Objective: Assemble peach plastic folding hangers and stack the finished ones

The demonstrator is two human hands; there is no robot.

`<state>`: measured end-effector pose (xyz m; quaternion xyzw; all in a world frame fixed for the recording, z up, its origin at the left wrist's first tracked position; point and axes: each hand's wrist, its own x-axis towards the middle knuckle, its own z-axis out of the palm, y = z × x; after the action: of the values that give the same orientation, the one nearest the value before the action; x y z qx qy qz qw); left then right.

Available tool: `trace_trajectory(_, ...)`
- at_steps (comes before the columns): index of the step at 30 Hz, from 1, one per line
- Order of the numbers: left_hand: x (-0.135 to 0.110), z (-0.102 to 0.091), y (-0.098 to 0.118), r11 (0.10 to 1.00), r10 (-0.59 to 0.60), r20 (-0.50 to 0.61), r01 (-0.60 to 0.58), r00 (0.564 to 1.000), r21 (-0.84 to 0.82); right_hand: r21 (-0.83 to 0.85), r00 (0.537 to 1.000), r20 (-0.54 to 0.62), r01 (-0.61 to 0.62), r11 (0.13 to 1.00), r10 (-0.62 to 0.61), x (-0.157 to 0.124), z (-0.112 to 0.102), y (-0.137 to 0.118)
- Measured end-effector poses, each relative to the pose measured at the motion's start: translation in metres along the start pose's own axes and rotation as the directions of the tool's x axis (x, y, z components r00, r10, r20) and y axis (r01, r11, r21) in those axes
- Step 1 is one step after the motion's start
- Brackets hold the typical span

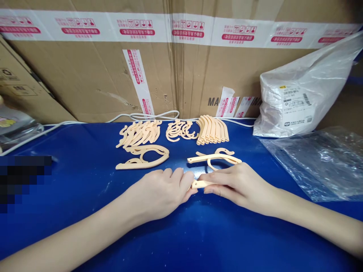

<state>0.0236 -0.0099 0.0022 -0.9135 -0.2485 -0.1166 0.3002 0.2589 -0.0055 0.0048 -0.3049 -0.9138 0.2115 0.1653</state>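
My left hand [160, 192] and my right hand [235, 185] meet over a blue table [181, 234], both closed on one small cream plastic piece [200, 184] between their fingertips. Just beyond my right hand lie a few loose cream curved parts [215, 158]. Beyond my left hand lies an assembled cream loop-shaped piece [143, 158]. Farther back are three groups of cream parts: a pile of hooked strips [138, 134], a small heap of curled hooks [180, 131], and a neat row of curved bars [212, 130].
Large taped cardboard boxes [170, 60] wall off the back edge. A white cable [85, 121] runs along them. A white plastic bag with a label [297, 98] and a crumpled clear bag [317, 162] lie at the right. A blurred patch covers the left.
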Motion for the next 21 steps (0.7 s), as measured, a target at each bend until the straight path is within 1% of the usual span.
trace_trajectory(4, 0.0003, -0.0017, 0.0012, 1.0, 0.008, -0.012, -0.008, 1.0, 0.009, 0.035, 0.998, 0.049, -0.037, 0.999, 0.035, 0.0015, -0.0033, -0.0018)
trace_trajectory(12, 0.0019, -0.0032, 0.0028, 1.0, 0.008, -0.038, -0.008, 0.999, -0.009, 0.018, 0.996, 0.06, -0.063, 0.998, 0.062, 0.0008, -0.0032, -0.0007)
trace_trajectory(18, 0.0025, -0.002, 0.0046, 0.995, -0.024, -0.023, 0.021, 0.999, -0.098, 0.004, 0.998, 0.039, -0.045, 0.999, 0.045, -0.0008, -0.0032, 0.0012)
trace_trajectory(21, 0.0032, -0.0009, 0.004, 0.982, -0.028, -0.007, 0.026, 1.0, -0.184, -0.025, 1.0, 0.01, -0.017, 1.0, 0.017, -0.0014, -0.0017, 0.0015)
